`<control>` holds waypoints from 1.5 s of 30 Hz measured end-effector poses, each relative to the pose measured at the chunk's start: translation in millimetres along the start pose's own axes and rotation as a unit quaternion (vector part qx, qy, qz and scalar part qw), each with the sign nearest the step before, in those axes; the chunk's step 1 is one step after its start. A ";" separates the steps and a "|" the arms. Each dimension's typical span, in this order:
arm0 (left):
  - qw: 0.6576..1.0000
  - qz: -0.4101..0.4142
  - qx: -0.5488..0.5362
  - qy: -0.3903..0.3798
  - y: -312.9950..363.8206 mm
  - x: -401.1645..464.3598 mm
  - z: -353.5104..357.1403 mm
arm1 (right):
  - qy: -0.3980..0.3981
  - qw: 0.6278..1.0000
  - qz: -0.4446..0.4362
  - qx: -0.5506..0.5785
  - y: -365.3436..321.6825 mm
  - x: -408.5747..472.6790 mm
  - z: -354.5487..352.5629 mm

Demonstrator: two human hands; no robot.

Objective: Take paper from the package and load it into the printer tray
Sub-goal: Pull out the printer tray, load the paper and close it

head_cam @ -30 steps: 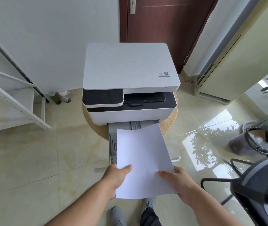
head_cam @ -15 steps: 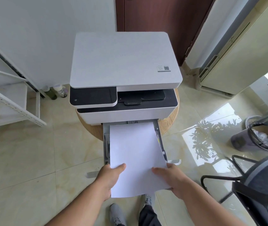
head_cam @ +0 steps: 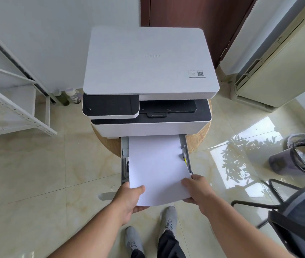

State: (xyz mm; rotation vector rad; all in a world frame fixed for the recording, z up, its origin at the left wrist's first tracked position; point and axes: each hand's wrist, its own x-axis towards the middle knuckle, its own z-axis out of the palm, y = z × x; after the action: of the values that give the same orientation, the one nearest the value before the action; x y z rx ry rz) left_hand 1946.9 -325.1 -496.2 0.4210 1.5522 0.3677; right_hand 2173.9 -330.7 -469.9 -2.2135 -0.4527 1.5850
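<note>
A white printer (head_cam: 148, 67) with a black control panel stands on a round wooden stool (head_cam: 198, 144). Its grey paper tray (head_cam: 124, 161) is pulled out toward me. A stack of white paper (head_cam: 157, 164) lies between the tray's side guides, its far edge at the printer's front slot and its near end sticking out past the tray. My left hand (head_cam: 129, 200) grips the near left corner, thumb on top. My right hand (head_cam: 198, 190) grips the near right corner the same way. The paper package is not in view.
A white metal shelf (head_cam: 14, 112) stands at the left, with bottles (head_cam: 73, 95) by the wall. A brown door (head_cam: 194, 15) is behind the printer. At right are a cream cabinet (head_cam: 278, 62), a lined waste bin (head_cam: 296, 159) and a black chair (head_cam: 296, 220). My feet (head_cam: 168, 218) are below the tray.
Both hands have pushed the paper forward and down, from tilted above the tray to lying between its guides with the far edge at the printer's slot.
</note>
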 end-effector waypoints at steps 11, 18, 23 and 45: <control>0.999 0.007 -0.046 0.000 9.4 9.6 6.0 | 0.035 0.997 -0.022 -0.071 2.0 3.9 -2.5; 1.000 -0.007 -0.010 -0.023 -2.4 6.7 -6.7 | 0.040 0.998 -0.005 -0.047 -3.9 14.4 1.9; 0.999 0.006 -0.051 -0.015 -0.6 20.4 -6.5 | 0.039 0.999 -0.009 -0.035 -9.2 18.6 4.0; 0.999 0.008 -0.009 0.031 9.4 37.7 -5.1 | 0.084 0.996 -0.022 -0.002 -8.5 35.3 10.4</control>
State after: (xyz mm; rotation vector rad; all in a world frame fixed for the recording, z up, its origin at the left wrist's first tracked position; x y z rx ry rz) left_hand 1941.9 -298.5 -524.6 0.4109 1.6063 0.4109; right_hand 2174.7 -305.5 -498.0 -2.3000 -0.4509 1.3624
